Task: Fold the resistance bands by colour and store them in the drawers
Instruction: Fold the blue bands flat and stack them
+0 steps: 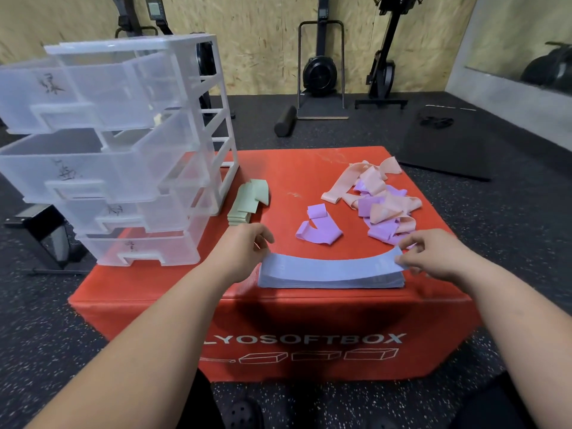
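Blue band (331, 267): topmost of the blue bands, stretched flat between both hands, its two ends raised a little and its middle sagging onto the layers beneath.
Left hand (247, 252): thumb and fingers pinch the band's left end.
Right hand (433, 255): thumb and fingertips pinch the band's right end.
Blue stack (331, 284): one neat pile directly under the held band, at the near edge of the red box (294, 174); the layers are too thin to count.
Green stack (244, 205): one folded pile on the box, just beside the drawer unit (216, 97).
Purple bands (318, 233): two lie loose near the middle of the box, apart from the rest.
Pink and purple pile (380, 202): one tangled heap toward the far right of the box; number of bands unclear.
Drawers (77, 168): four, of cloudy clear plastic, each with a handwritten mark on its front, all pulled partly out; the unit stands on the box's left corner.
Drawer contents: cannot be made out through the plastic.
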